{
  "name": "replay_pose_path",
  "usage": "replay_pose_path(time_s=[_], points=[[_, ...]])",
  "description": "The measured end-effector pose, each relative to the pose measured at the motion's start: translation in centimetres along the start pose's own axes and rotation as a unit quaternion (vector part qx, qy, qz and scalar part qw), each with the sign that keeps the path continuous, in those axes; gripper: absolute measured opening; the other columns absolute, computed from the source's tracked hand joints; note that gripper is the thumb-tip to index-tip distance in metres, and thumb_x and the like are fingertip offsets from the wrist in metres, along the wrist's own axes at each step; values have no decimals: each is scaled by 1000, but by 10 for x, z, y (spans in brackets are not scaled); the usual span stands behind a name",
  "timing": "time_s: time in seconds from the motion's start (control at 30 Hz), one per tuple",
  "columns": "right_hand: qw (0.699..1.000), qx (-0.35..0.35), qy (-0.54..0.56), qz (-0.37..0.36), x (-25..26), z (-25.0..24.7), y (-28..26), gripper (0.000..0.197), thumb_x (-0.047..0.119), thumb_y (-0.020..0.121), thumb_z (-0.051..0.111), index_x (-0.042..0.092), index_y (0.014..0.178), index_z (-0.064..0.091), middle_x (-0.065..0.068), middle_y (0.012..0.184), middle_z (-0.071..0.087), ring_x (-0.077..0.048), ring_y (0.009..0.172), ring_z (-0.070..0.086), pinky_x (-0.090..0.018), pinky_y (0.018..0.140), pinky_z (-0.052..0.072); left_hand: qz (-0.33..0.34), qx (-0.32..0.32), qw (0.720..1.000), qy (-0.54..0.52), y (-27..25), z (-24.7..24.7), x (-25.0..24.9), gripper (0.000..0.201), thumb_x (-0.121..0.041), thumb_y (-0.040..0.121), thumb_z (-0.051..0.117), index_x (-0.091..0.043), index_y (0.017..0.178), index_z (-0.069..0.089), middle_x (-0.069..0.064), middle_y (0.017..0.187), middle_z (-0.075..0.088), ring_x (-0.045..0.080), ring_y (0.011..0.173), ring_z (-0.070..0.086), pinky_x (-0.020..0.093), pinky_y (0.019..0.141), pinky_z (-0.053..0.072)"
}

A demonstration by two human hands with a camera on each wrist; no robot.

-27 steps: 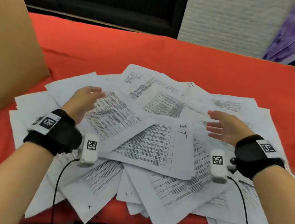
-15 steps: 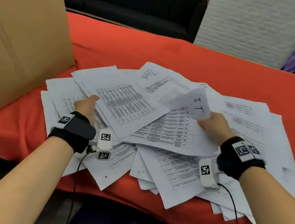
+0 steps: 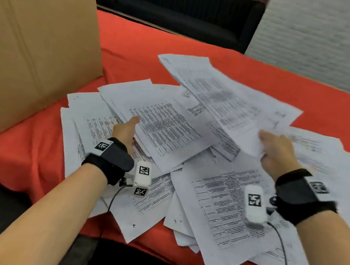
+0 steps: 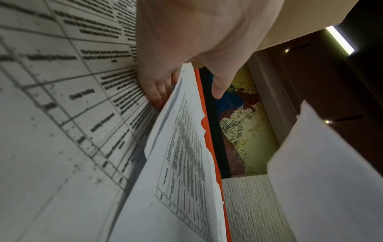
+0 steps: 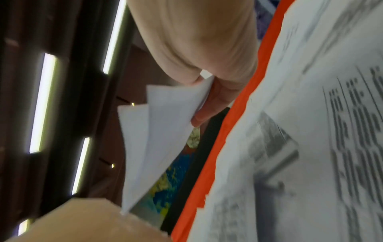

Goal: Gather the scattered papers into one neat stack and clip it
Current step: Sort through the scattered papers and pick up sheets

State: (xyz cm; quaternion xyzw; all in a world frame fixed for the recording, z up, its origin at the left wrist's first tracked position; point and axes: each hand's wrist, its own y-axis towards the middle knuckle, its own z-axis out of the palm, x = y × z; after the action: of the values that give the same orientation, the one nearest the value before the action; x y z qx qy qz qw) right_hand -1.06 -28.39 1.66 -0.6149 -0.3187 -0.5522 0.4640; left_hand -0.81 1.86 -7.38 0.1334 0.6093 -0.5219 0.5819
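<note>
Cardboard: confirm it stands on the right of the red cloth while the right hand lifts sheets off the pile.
Wrong side. The cardboard stands on the left of the red cloth, as the head view shows. The rest holds: the right hand pinches sheets raised off the pile.

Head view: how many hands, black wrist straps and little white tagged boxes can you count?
Hands: 2 (left hand, right hand pinching lifted sheets)
Black wrist straps: 2 (left strap, right strap)
White tagged boxes: 2 (left box, right box)
Total: 6
</note>
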Motion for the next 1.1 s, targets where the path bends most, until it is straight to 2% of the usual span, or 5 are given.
replay_pose_path(time_s=[0.13,0.43,0.6,0.8,1.1], points=[[989,124,1,76,-44,47,-9,30,3,99,44,-1,128,46,-13,129,57,-32,115,57,-36,91,49,9,-24,999,32,18,0,3,104,-68,60,70,-7,138,37,0,92,53,20,87,52,34,86,41],[843,348,-405,73,-42,50,16,35,26,90,65,-7,102,67,-19,95,69,-21,68,62,-29,65,58,38,6,989,141,35,9,-4,64,-6,81,71,4,136,40,21,138,48,38,120,51,46,99,45],[907,127,-396,-73,-19,39,41,84,52,82,66,9,146,32,-13,146,42,-29,127,48,-40,103,41,234,74,954,174,4,9,-30,32,0,88,58,1,120,58,15,114,66,25,97,64,32,81,54],[923,341,-178,-14,-19,62,18,116,63,60,74,14,152,22,-6,152,39,-21,134,45,-39,113,35,414,158,876,188,-47,7,-78,7,-11,90,60,-18,92,61,-7,94,66,-10,82,61,8,74,47],[939,283,42,-190,37,72,-14,11,7,90,62,17,94,60,12,75,67,-3,71,65,-22,69,54,541,145,816,144,-56,28,-98,33,-33,90,55,-17,118,48,-14,97,58,-5,86,56,19,82,46]])
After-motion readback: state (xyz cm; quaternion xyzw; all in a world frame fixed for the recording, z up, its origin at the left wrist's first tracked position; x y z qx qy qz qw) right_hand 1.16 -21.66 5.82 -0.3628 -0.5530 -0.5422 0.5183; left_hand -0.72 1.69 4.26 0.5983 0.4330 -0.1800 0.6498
